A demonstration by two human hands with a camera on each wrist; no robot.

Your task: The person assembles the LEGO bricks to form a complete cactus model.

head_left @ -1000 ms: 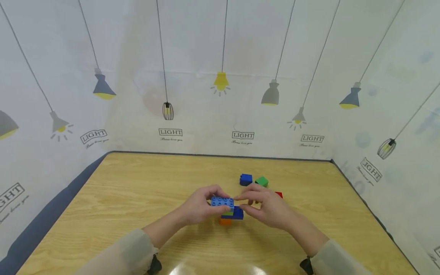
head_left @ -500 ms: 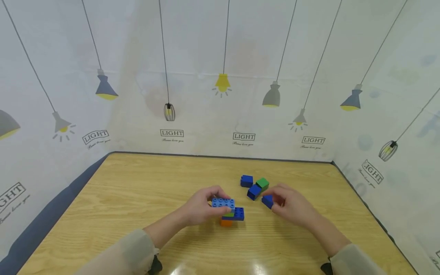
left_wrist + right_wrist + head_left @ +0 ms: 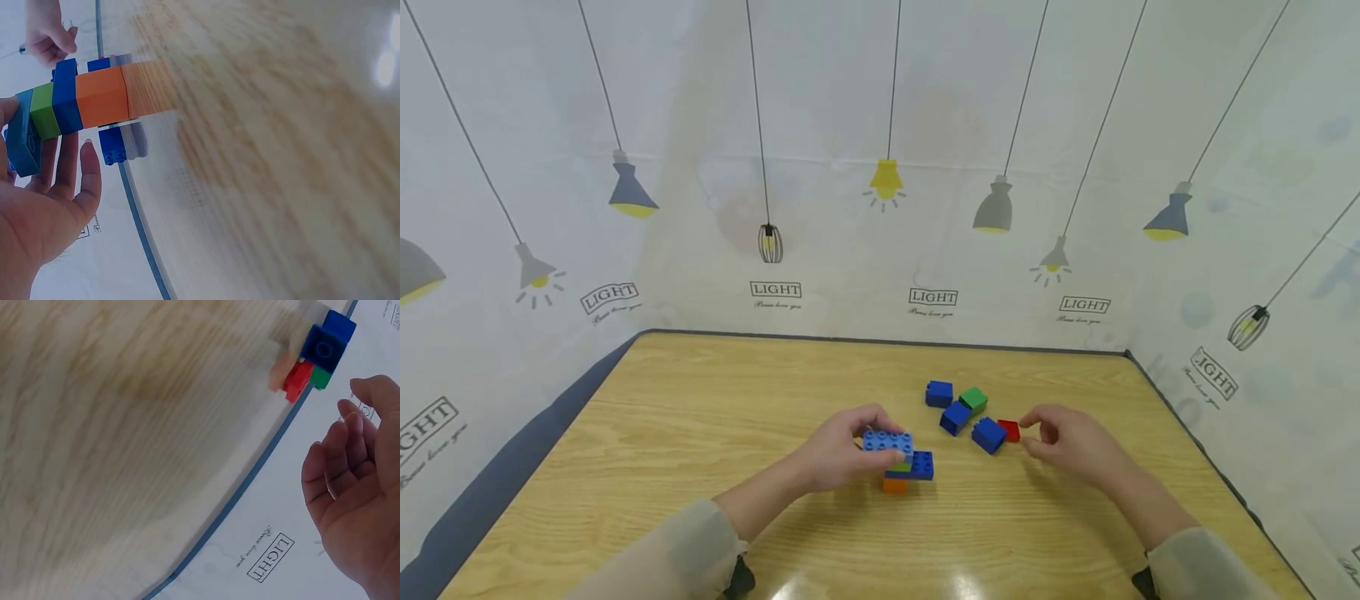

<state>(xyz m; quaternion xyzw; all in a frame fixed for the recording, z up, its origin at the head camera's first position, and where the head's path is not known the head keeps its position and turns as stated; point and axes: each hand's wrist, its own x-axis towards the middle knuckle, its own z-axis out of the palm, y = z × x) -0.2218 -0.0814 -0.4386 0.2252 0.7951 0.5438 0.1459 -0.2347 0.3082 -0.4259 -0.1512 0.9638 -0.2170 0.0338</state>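
My left hand grips the top of a stack of toy building bricks, thumb in front. A light blue brick tops it. Below come a light green brick, a dark blue brick that juts out to the right, and an orange brick at the bottom, which looks to be on the table. My right hand holds nothing, its fingers loosely bent. Its fingertips are just right of a red brick, apart from it in the right wrist view. Left of the red one lies a blue brick.
Behind, on the wooden table, lie a second blue brick, a green brick and a third blue brick. A pale wall cover printed with lamps stands around the far table edges.
My right hand has moved right, from the stack, past the nearest blue brick, to beside the red brick. Several loose bricks it covered now show. The left hand and stack have hardly moved.
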